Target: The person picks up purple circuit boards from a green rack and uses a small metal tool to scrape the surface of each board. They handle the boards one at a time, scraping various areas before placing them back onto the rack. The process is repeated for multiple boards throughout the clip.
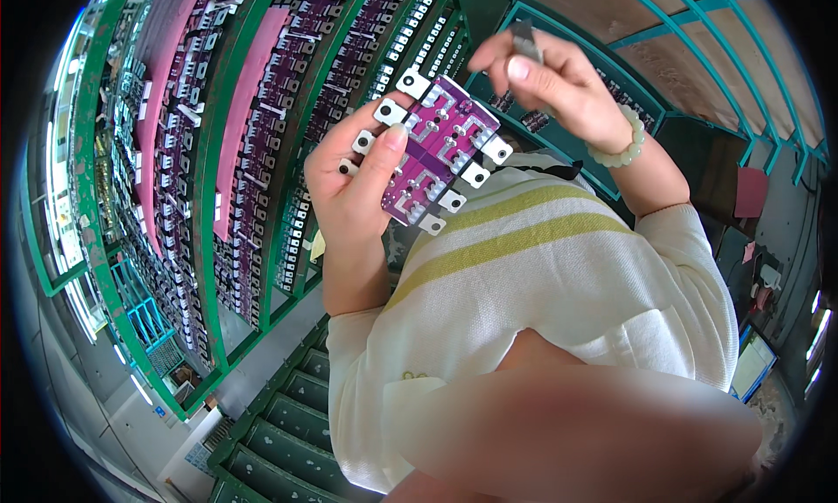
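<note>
My left hand [351, 184] is closed on the left side of a purple circuit board panel [429, 160], its thumb lying on the face. White metal tabs with dark round holes stick out along two opposite sides of the panel, and silvery parts sit in rows across it. Up and to the right of the panel, my right hand [563, 82] pinches a small flat grey metal piece [525, 42] between thumb and fingers. That piece is apart from the panel; its exact kind cannot be made out.
On the left, a green metal rack [209, 180] carries many similar purple boards, with pink sheets [249, 123] among them. A teal-edged bin [546, 123] beyond my right hand holds more boards. Green slatted trays [288, 429] stand at the lower left. Teal bars [698, 19] run overhead.
</note>
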